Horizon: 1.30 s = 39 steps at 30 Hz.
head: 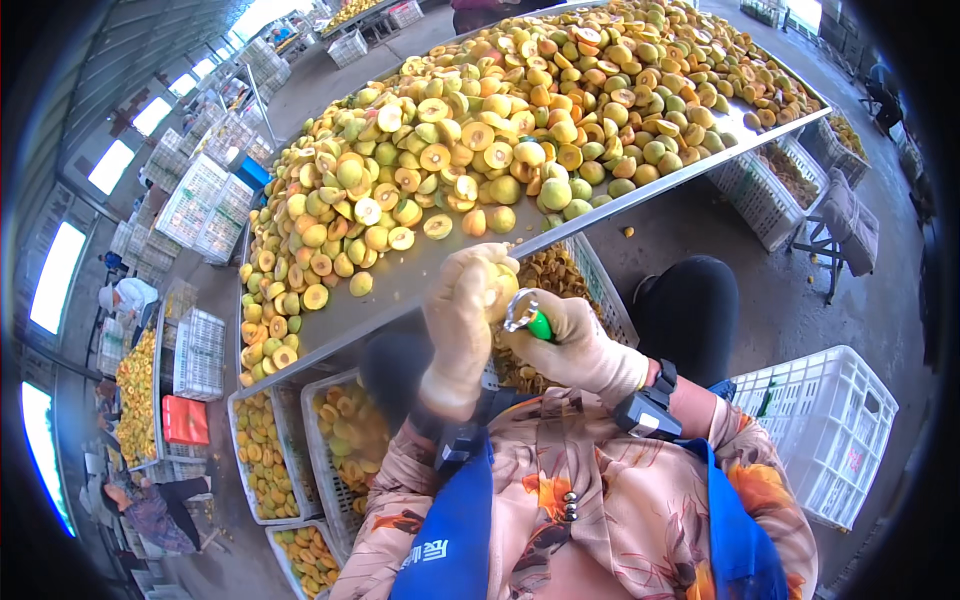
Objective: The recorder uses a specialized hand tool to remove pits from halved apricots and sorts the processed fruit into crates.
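My left hand (459, 319), in a pale glove, is closed around a yellow halved stone fruit (501, 291) held just past the table edge. My right hand (574, 341), gloved too, grips the green handle (540, 326) of a small tool with a metal loop (519, 309); the loop is at the fruit's right side. Beyond both hands, a metal-topped table (352, 319) bears a large heap of whole and halved yellow-green fruit (480, 136). Below my hands, a plastic crate (600, 281) holds brownish fruit scraps (555, 274), partly hidden by the hands.
Crates of halved fruit (266, 457) stand below the table at the left. A white plastic crate (817, 435) stands at the right, with a cloth-covered folding stool (847, 225) farther up. Stacked crates (204, 206) and people (135, 296) at another fruit table are at the far left.
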Motion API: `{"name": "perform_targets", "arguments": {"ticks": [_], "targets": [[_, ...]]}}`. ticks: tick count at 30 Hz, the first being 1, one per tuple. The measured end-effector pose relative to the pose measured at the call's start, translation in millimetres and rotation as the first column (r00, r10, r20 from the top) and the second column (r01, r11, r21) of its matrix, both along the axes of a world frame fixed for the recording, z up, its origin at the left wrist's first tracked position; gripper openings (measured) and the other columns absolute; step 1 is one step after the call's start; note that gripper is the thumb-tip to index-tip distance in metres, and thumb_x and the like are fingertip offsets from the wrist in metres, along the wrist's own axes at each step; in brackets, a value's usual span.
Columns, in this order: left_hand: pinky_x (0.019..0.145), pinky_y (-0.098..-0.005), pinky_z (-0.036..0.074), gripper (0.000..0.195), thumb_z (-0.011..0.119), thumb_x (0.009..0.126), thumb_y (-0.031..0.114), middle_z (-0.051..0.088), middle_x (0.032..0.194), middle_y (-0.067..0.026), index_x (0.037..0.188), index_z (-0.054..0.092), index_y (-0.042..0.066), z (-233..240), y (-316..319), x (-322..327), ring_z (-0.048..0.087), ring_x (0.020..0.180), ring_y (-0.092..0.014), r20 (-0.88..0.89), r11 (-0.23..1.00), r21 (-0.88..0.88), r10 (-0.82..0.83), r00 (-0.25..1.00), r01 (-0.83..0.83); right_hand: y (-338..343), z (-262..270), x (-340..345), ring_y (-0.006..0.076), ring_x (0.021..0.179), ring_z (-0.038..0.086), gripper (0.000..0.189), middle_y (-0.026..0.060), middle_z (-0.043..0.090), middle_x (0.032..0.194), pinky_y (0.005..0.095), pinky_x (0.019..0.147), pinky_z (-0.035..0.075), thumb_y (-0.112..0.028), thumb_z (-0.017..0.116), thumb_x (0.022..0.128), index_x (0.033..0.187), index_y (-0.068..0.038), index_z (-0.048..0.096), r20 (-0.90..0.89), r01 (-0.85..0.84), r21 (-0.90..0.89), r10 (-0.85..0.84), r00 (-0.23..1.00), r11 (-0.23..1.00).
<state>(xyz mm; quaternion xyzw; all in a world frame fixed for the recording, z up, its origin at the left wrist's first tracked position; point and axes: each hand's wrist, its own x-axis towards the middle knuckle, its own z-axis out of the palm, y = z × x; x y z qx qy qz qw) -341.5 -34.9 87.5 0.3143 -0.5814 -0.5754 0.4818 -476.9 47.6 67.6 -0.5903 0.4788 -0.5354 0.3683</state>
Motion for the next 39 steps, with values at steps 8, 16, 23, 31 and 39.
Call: {"name": "perform_targets", "arguments": {"ticks": [8, 16, 23, 31, 39], "targets": [[0.08, -0.0331, 0.055, 0.048, 0.045, 0.107, 0.039, 0.069, 0.102, -0.0174, 0.113, 0.063, -0.005, -10, -11, 10, 0.066, 0.086, -0.021, -0.351, 0.984, 0.075, -0.127, 0.928, 0.163, 1, 8, -16, 0.0156, 0.085, 0.057, 0.035, 0.0103, 0.062, 0.09, 0.0341, 0.076, 0.049, -0.032, 0.065, 0.1, 0.112, -0.001, 0.056, 0.103, -0.1, 0.096, 0.09, 0.991, 0.99], [0.078, -0.0332, 0.056, 0.052, 0.045, 0.107, 0.045, 0.069, 0.101, -0.0179, 0.112, 0.063, -0.003, -6, 5, 6, 0.067, 0.083, -0.022, -0.17, 0.999, 0.047, 0.031, 0.985, -0.023, -2, 2, 5, 0.0181, 0.072, 0.06, 0.033, 0.0092, 0.064, 0.078, 0.0382, 0.07, 0.05, -0.032, 0.052, 0.107, 0.116, -0.001, 0.055, 0.05, -0.167, 0.051, 0.164, 0.985, 0.985], [0.074, -0.0309, 0.055, 0.045, 0.044, 0.107, 0.038, 0.071, 0.093, -0.0158, 0.105, 0.067, -0.001, 1, 8, -2, 0.066, 0.078, -0.019, -0.009, 0.987, -0.041, 0.153, 0.988, -0.153, -4, 3, 6, 0.0198, 0.074, 0.062, 0.035, 0.0106, 0.065, 0.08, 0.039, 0.071, 0.051, -0.033, 0.049, 0.108, 0.111, 0.001, 0.057, 0.097, -0.23, 0.129, 0.218, 0.971, 0.965], [0.07, -0.0289, 0.053, 0.042, 0.045, 0.106, 0.032, 0.071, 0.088, -0.0149, 0.1, 0.068, -0.003, 3, 8, -10, 0.065, 0.075, -0.018, -0.089, 0.981, 0.151, 0.133, 0.987, -0.119, -10, 5, -10, 0.0214, 0.08, 0.064, 0.04, 0.014, 0.068, 0.084, 0.0399, 0.075, 0.051, -0.035, 0.051, 0.107, 0.105, 0.004, 0.061, 0.059, -0.287, 0.204, 0.281, 0.958, 0.936], [0.069, -0.0287, 0.053, 0.04, 0.048, 0.105, 0.03, 0.071, 0.088, -0.0153, 0.099, 0.068, -0.004, -3, 0, -15, 0.065, 0.075, -0.017, -0.098, 0.985, 0.158, 0.091, 0.991, -0.075, -17, -8, -11, 0.0187, 0.079, 0.064, 0.039, 0.0138, 0.068, 0.09, 0.0373, 0.072, 0.052, -0.035, 0.05, 0.107, 0.111, 0.002, 0.061, 0.132, -0.285, 0.175, 0.264, 0.955, 0.943]]}}
